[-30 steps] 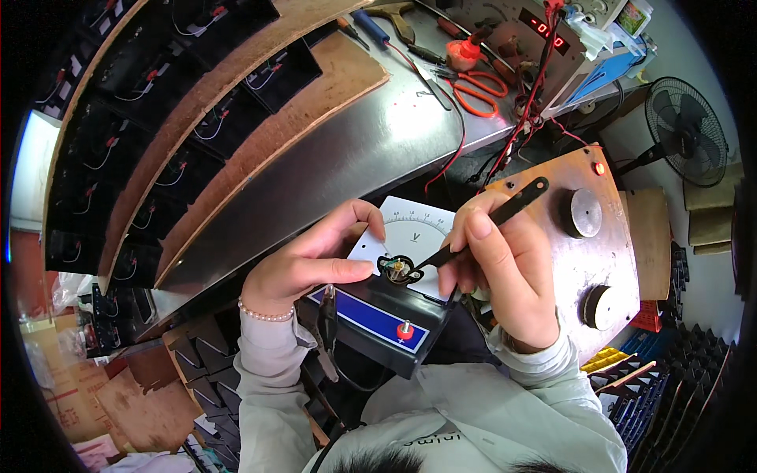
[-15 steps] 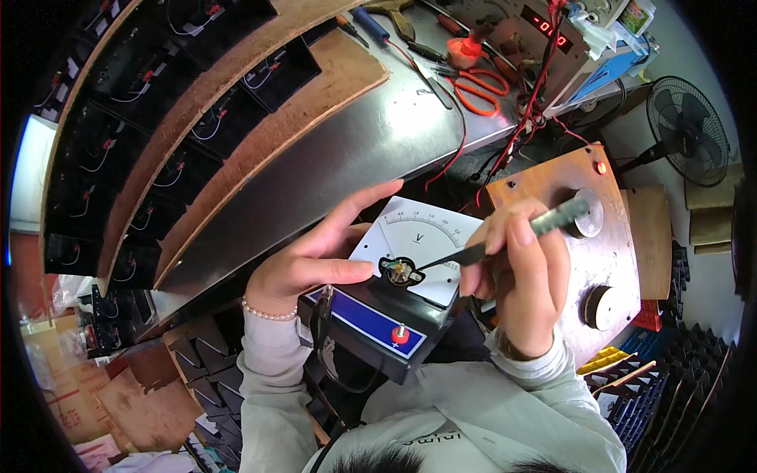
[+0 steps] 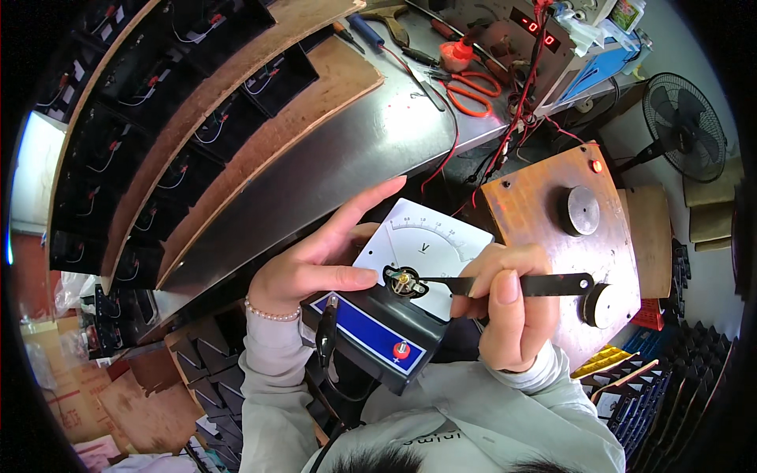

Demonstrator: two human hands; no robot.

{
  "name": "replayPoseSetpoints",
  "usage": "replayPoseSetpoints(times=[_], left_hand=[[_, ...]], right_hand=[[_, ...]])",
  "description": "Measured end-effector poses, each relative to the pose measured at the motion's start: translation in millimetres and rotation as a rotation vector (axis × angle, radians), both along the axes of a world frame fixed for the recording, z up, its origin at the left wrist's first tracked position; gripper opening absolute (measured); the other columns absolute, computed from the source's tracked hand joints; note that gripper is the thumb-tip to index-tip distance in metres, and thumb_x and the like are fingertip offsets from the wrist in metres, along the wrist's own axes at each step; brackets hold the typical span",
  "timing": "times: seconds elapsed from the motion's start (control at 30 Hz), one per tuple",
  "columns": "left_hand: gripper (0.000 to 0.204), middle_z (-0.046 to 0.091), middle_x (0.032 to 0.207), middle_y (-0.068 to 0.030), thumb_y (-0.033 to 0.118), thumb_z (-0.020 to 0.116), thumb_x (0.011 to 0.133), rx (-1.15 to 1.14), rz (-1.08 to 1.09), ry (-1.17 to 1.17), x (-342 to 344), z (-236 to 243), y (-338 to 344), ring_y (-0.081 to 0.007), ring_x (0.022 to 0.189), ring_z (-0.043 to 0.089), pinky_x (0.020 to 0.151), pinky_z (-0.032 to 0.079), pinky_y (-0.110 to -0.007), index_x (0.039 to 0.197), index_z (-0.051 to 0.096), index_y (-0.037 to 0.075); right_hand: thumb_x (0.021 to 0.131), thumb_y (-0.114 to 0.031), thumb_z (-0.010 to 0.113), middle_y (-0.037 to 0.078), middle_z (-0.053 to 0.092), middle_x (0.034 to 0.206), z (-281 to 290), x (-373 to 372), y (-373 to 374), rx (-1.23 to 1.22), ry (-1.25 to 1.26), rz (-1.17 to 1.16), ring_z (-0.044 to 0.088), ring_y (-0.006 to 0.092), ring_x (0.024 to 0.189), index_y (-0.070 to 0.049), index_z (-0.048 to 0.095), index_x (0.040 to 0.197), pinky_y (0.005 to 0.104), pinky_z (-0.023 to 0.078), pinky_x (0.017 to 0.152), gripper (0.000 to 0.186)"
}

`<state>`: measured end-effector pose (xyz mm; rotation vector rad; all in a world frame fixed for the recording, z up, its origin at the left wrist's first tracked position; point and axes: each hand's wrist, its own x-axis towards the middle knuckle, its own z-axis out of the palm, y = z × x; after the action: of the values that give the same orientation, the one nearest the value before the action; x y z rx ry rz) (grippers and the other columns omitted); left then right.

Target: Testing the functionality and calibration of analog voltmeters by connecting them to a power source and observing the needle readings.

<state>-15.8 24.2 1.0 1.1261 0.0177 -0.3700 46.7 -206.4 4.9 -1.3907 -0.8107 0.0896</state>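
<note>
An analogue voltmeter (image 3: 430, 248) with a white dial and a black case sits tilted in front of me. My left hand (image 3: 311, 264) grips its left side, the thumb lying on the dial's edge. Between thumb and fingers of my right hand (image 3: 512, 303) are black tweezers (image 3: 552, 285), their thin tip reaching into the exposed needle movement (image 3: 405, 281) below the scale. Whether the tip touches a part there is too small to tell. A black crocodile clip (image 3: 326, 335) hangs at the left end of the case's blue strip; a red terminal (image 3: 401, 349) stands at its right.
Wooden shelves (image 3: 260, 126) with black meter cases line the left. On the metal bench (image 3: 378, 134) lie orange-handled scissors (image 3: 471, 94), a red bottle (image 3: 456, 57) and a power supply (image 3: 544, 39) trailing wires. To the right are a wooden box (image 3: 536, 185) with metal knobs and a fan (image 3: 684, 130).
The tweezers have swung from slanting up to the right to nearly level, as my right hand turned and dropped slightly. The voltmeter has shifted a little to the right.
</note>
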Motion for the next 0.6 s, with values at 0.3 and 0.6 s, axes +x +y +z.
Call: replayPoseSetpoints(times=[0.3,0.6], left_hand=[[0.104,0.044,0.147,-0.0254,0.009,0.067,0.079,0.050,-0.047,0.022,-1.5,6.5,-0.7,-0.0300,0.136,0.046,0.116,0.028,-0.039,0.162,0.004,0.010],[0.103,0.045,0.147,-0.0253,0.007,0.067,0.079,0.039,-0.027,0.023,-6.3,6.9,-1.9,-0.0305,0.136,0.046,0.116,0.028,-0.040,0.162,0.005,0.010]], right_hand=[[0.100,-0.005,0.050,0.005,0.063,0.069,2.8,-1.1,-0.7,-0.042,-0.099,-0.005,0.054,0.0149,0.051,0.000,0.053,0.097,0.0282,0.044,0.049,0.007],[0.099,-0.005,0.052,0.006,0.064,0.072,4.4,-3.4,-0.4,-0.054,-0.095,0.027,0.055,0.0153,0.053,-0.001,0.055,0.094,0.0282,0.044,0.050,0.007]])
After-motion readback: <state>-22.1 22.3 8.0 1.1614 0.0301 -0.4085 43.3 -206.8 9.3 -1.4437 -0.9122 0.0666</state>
